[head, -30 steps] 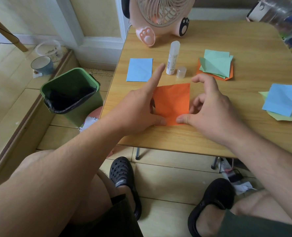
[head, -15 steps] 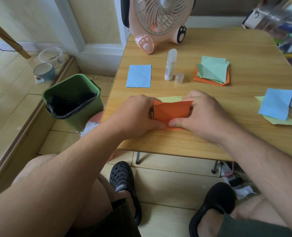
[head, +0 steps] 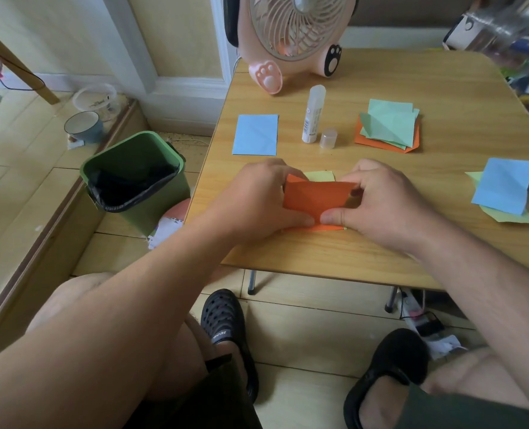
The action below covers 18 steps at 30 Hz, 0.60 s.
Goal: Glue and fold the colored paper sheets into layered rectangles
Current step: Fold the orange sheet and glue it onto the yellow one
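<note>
An orange paper sheet [head: 315, 198] lies near the front edge of the wooden table [head: 411, 72], with its far half lifted and bent toward me. A pale yellow-green sheet [head: 322, 175] shows beneath it at the far side. My left hand [head: 257, 199] pinches the orange sheet's left side. My right hand [head: 377, 199] pinches its right side, thumb at the near fold. A glue stick [head: 313, 114] stands upright behind, its clear cap [head: 328, 138] beside it.
A blue sheet [head: 256, 135] lies at the left. A green-on-orange stack [head: 388, 126] sits at the back right, a blue-on-yellow pile [head: 504, 188] at the right edge. A pink fan [head: 291, 35] stands at the back. A green bin [head: 136, 178] stands on the floor left of the table.
The orange sheet lay flat a second ago with my left forefinger pointing out. Both hands then took its sides and brought the far edge up and toward me.
</note>
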Tool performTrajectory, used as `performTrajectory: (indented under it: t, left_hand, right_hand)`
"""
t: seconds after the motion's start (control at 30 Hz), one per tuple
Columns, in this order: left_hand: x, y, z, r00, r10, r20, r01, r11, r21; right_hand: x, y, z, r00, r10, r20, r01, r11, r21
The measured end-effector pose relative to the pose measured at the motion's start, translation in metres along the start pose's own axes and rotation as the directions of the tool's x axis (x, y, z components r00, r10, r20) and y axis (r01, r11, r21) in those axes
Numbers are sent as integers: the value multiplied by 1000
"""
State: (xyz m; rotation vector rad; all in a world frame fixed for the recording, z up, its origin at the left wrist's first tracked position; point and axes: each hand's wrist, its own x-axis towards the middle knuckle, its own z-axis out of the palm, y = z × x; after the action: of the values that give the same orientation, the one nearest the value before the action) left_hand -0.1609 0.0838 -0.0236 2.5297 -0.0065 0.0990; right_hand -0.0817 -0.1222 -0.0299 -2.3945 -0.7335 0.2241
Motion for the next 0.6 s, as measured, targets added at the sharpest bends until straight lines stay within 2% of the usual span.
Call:
performTrajectory:
  t: [0.1, 0.3, 0.6]
  left_hand:
    - [0, -5, -7, 999, -24, 33, 21, 997, 76]
    - [-4, -11, -10, 998, -43, 44, 42, 999, 28]
    - [-1, -12, -11, 997, -18, 73, 14, 998, 66]
  right_hand:
    - [0, -1, 0, 1000, -4, -3, 4, 1000, 2]
    - [0, -1, -1, 1000, 2, 8, -2, 1000, 7]
    - [4, -15, 15, 997, -58, -48, 58, 998, -10]
